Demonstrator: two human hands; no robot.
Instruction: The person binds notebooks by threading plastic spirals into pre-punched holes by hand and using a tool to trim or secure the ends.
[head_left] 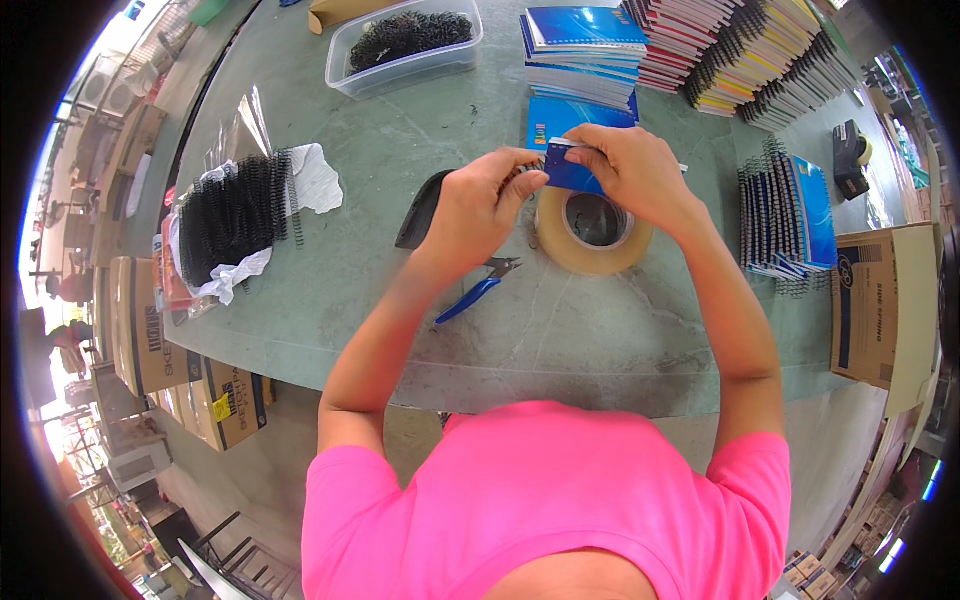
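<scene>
My right hand [640, 175] grips a small blue-covered notebook [568, 176], thumb on top, above a large roll of clear tape [552, 240]. At the notebook's left edge my left hand [482, 205] is closed in a pinch on what looks like a dark spiral binding coil [535, 164], mostly hidden by the fingers. Below my left hand lies a pair of cutting pliers [470, 300] with blue handles. A dark curved piece [420, 212] rests beside my left wrist. Behind my hands stands a stack of blue notebooks [583, 70].
A heap of black coils [235, 215] lies on the left with crumpled white paper. A clear plastic tub [400, 78] holds more coils. Other notebook stacks [750, 60] fill the back right. Coil-bound notebooks [815, 210], a tape dispenser [850, 160] and a cardboard box [868, 310] are at right.
</scene>
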